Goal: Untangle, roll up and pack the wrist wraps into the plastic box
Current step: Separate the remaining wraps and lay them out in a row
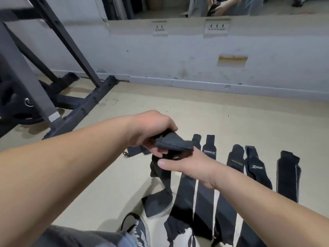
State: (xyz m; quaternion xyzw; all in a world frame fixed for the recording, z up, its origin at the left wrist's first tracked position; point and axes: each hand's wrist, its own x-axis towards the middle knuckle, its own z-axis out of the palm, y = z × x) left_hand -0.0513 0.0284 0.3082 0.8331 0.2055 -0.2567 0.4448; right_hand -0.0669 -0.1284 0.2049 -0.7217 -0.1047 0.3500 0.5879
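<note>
My left hand [153, 132] grips the top end of a black wrist wrap [173, 143] held above the floor. My right hand [185, 164] pinches the same wrap just below, and its tail [160, 193] hangs down to the floor. Several other black wrist wraps [204, 189] lie flat and side by side on the floor to the right, one with an "XTEP" mark [257, 167]. A strap with a metal ring [133, 151] lies behind my hands. No plastic box is in view.
A dark steel gym rack [74, 97] with its base bars stands at the left. A grey wall [195, 56] with a mirror above runs across the back. My shoe [140, 230] is at the bottom, on the beige floor [231, 118].
</note>
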